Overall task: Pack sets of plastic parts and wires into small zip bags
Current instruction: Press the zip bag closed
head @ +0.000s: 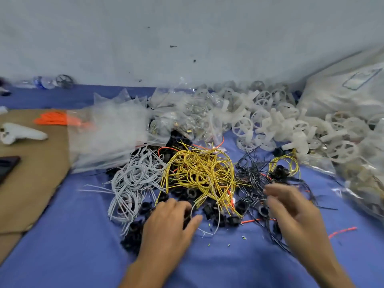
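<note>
Three wire heaps lie on the blue cloth (62, 235): grey-white wires (135, 179) on the left, yellow wires (199, 171) in the middle, thin black wires (249, 179) on the right. Small black plastic parts (220, 217) are scattered under and in front of them. My left hand (172, 221) lies palm down among the black parts, fingers curled into them; what it holds is hidden. My right hand (291, 206) hovers blurred over the black wires, fingers loosely bent. A stack of empty zip bags (108, 134) sits behind the grey wires.
White plastic wheels (291, 125) are piled at the back right beside large filled bags (349, 94). Small packed bags (187, 117) lie mid-back. Brown cardboard (31, 183) on the left bears orange wires (54, 118), a white part (20, 133) and a dark phone (8, 165).
</note>
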{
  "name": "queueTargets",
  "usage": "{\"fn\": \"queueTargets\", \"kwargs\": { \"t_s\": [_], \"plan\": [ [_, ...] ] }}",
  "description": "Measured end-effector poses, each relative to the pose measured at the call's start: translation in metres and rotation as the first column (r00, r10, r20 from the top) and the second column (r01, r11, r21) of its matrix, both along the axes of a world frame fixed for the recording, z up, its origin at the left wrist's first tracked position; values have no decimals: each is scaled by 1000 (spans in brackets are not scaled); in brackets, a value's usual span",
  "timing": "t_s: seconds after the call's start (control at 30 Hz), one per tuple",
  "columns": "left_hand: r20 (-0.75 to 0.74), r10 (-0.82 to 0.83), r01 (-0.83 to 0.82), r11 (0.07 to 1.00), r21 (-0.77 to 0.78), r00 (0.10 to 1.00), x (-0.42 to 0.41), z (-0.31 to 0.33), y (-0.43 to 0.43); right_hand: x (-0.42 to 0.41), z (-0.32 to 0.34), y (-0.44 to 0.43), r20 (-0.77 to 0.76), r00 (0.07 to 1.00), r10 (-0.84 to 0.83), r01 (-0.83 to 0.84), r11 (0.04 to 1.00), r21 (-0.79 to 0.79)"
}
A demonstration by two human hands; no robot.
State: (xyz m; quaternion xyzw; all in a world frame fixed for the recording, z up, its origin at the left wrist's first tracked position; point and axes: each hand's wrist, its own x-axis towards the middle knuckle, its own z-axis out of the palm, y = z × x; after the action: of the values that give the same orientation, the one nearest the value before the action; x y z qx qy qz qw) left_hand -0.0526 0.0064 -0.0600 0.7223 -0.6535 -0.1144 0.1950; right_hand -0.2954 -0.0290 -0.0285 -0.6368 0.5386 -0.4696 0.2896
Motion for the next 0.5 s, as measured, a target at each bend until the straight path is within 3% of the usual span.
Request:
{"fn": "queueTargets", "kwargs": {
  "t_s": [0.1, 0.2, 0.3, 0.5],
  "plan": [
    [17, 43, -43, 998, 36, 999, -6, -2, -11, 48, -39, 14, 153, 988, -23, 22, 1000, 6],
    [-10, 75, -75, 997, -2, 997, 0, -4, -12, 61, -59, 27, 14, 999, -48, 50, 992, -118],
    [56, 42, -46, 996, 74, 998, 1, -6, -12, 56, -70, 22, 57, 996, -72, 73, 997, -23],
    [-176, 55, -62, 998, -31, 983, 10, 8, -10, 58, -81, 20, 85, 984, -154, 156, 988, -16]
  ]
}}
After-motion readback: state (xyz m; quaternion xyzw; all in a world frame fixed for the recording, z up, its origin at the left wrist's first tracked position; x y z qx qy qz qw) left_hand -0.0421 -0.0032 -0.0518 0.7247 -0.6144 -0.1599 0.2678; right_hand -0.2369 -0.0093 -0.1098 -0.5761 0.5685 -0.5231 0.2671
